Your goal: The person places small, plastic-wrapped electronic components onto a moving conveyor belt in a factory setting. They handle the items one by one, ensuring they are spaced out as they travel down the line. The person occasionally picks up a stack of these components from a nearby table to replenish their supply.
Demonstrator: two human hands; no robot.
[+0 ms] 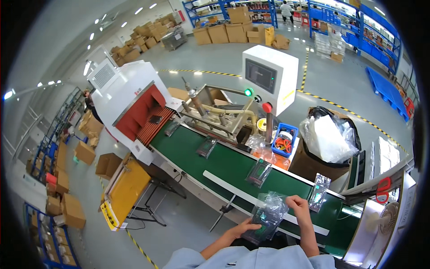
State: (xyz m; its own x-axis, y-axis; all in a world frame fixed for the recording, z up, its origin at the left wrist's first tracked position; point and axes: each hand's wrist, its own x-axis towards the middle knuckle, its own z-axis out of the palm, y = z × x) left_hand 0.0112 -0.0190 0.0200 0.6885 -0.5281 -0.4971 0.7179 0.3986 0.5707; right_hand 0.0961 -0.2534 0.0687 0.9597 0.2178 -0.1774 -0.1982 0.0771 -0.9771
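My left hand grips the lower left side of a flat dark package in clear plastic wrap, just in front of the conveyor's near edge. At its upper right, my right hand has its fingers pinched together at the loose end of the clear wrap. Similar wrapped packages lie spaced along the green conveyor belt: one beyond my right hand, another further left, a third past that. More sit near the red-curtained opening of the white tunnel machine.
Behind the belt stand a metal sealing frame and a white control box. A blue basket and a lined bin of plastic waste are to the right. A fan stands near right; a yellow table is at left.
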